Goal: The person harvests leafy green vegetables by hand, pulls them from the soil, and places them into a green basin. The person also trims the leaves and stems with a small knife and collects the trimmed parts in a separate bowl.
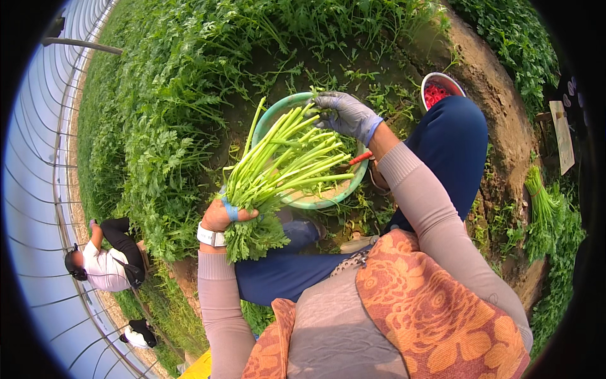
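My left hand [220,217], with blue tape around its thumb and a white watch at the wrist, grips a bunch of leafy greens [284,161]. The leaves hang by that hand, while the pale cut stems fan up and right. My right hand [343,113], in a thin grey-purple glove, is at the upper stem ends with its fingers curled; whether it pinches a stalk is unclear. Beneath the stems stands a round green basin [326,204] with loose greenery inside. A red handle [360,157] lies across its right rim; the rest of that tool is hidden.
A white bucket [461,85] of red rings stands beyond my right knee. Dense leafy plants [165,142] grow ahead and left. On the right, a tied bundle of greens [537,194] lies beyond a soil ridge [502,94]. Two other people [111,265] are far left.
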